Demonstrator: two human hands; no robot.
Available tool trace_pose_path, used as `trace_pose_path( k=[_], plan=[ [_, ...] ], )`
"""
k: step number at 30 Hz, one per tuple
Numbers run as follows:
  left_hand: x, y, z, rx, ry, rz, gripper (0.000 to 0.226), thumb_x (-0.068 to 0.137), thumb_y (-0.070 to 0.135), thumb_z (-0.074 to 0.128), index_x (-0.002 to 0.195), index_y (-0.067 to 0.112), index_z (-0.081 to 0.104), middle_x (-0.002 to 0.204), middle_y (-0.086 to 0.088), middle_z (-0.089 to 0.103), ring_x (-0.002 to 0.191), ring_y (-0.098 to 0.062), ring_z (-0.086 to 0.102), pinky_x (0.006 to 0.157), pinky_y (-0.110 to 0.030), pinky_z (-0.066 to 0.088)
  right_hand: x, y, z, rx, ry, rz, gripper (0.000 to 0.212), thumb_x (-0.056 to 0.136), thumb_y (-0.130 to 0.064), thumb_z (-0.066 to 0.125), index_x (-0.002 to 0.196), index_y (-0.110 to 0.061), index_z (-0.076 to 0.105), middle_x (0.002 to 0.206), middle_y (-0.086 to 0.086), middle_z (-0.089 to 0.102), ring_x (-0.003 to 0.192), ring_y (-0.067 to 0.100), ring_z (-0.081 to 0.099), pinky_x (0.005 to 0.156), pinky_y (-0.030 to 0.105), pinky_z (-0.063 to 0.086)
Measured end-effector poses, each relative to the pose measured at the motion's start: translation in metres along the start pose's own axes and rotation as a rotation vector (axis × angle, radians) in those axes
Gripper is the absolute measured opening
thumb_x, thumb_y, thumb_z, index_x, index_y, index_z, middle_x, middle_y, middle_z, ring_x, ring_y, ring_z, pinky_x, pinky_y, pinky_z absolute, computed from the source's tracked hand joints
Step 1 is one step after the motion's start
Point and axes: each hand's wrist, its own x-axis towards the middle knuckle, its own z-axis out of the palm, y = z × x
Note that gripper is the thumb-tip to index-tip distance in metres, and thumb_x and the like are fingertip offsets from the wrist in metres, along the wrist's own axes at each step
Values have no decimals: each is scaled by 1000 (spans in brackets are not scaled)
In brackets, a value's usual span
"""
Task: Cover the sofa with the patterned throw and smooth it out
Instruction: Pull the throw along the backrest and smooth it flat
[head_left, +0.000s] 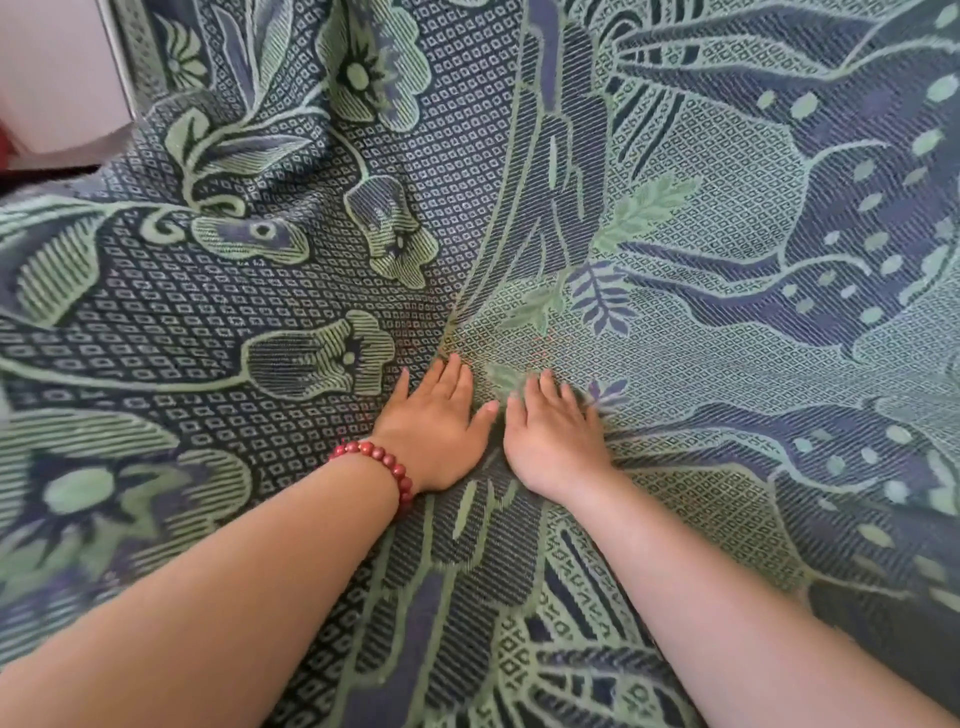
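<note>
Bright, even daylight with only soft shadows — sharp at the centre, smeared and bowed by wide-angle distortion toward the edges.

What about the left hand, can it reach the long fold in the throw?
Probably yes: the left hand lies flat on the throw, fingertips at the foot of the fold, nothing in between.

We're bare-armed here, left hand and right hand uncovered right to the frame edge. On our left wrist we've got a bracelet: one strand of round, glossy dark-red beads, all roughly the same size.
</note>
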Motion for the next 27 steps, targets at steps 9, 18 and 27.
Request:
trace_pose_path(
  k=[9, 18, 27],
  plan=[
    [-27, -13, 12, 29, 41, 32, 66, 97, 51, 8, 150, 15, -7, 157, 3, -13, 143, -8, -14, 115, -35, -10, -37, -11, 14, -63, 68, -34, 63, 99, -45, 12, 151, -12, 4, 159, 6, -2, 146, 22, -5, 116, 42, -6],
    [-59, 13, 0, 25, -59, 10, 63, 99, 46, 9, 150, 13, -7, 157, 1, -14, 144, -11, -13, 114, -38, -9, -84, -9, -2, -30, -24, -90, 58, 101, -38, 12, 151, -10, 4, 159, 7, -4, 146, 22, -4, 118, 45, 1],
    [-88, 16, 10, 15, 19, -27, 63, 98, 49, 7, 150, 18, -8, 157, 6, -13, 143, -6, -13, 116, -33, -8, -102, -11, 7, 35, 75, -109, 59, 100, -38, 16, 151, -10, 7, 159, 6, 3, 146, 22, -2, 118, 42, -1]
  ],
)
